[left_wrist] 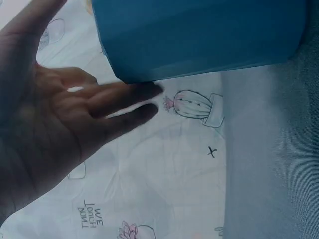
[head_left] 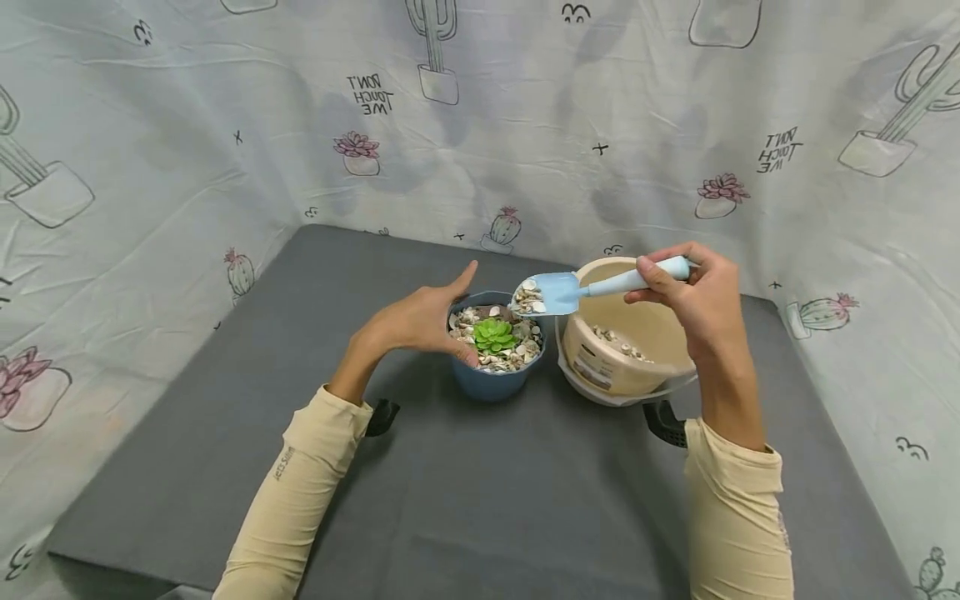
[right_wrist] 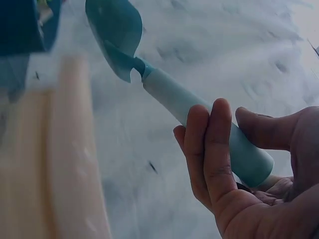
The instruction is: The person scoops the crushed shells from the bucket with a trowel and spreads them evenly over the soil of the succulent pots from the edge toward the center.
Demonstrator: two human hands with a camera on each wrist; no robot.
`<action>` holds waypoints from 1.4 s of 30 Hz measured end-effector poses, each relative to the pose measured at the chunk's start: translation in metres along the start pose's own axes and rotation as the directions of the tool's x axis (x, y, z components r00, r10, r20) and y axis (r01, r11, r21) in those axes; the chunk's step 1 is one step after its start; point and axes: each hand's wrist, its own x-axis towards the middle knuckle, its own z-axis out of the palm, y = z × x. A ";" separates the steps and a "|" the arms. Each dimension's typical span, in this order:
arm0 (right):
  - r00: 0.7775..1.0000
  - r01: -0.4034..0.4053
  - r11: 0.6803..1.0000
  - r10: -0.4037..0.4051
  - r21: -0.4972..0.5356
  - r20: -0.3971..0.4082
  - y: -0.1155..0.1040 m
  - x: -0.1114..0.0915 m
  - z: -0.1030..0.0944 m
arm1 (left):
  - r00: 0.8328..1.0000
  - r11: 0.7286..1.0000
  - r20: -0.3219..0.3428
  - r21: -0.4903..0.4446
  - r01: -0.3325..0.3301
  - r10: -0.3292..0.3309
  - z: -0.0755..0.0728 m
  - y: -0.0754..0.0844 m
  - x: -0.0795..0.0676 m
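Note:
My right hand (head_left: 701, 292) pinches the pale handle of a light-blue hand trowel (head_left: 561, 293) between thumb and fingers. Small shells or pebbles (head_left: 528, 297) lie in the trowel's blade, whose tip overlaps the right rim of a blue pot (head_left: 491, 385) in the head view. Inside the pot, a green succulent (head_left: 495, 335) is ringed by more pale shells. My left hand (head_left: 420, 321) is spread at the pot's left side, thumb near the front rim. In the left wrist view, its fairly straight fingers (left_wrist: 124, 94) reach along the pot's lower edge.
To the right of the pot stands a cream bucket (head_left: 600, 358) with a pale handle and some shells (head_left: 618, 342) at its bottom. Both are on a dark grey table (head_left: 480, 500). A white cloth (head_left: 525, 108) printed with cacti hangs behind and at the sides.

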 end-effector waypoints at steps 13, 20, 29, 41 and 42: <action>0.974 0.223 0.796 -0.159 -0.563 0.162 0.010 -0.001 0.057 | 0.998 0.998 0.027 -0.002 0.055 -0.055 0.010 0.000 -0.006; 0.863 0.504 0.663 -0.382 -0.554 0.329 0.011 -0.006 0.054 | 0.995 0.996 0.036 -0.007 0.091 -0.091 0.008 0.005 -0.004; 0.823 0.567 0.670 -0.490 -0.479 0.287 0.002 -0.016 0.025 | 0.995 0.995 -0.017 -0.032 0.093 -0.094 0.015 0.009 -0.007; 0.865 0.396 0.509 -0.485 -0.764 0.125 -0.021 -0.020 -0.054 | 0.982 0.995 -0.177 0.052 0.080 -0.070 0.024 0.061 0.007; 0.868 0.391 0.469 -0.475 -0.792 0.147 -0.017 -0.019 -0.055 | 0.981 0.997 -0.191 0.056 0.056 -0.045 0.026 0.069 0.012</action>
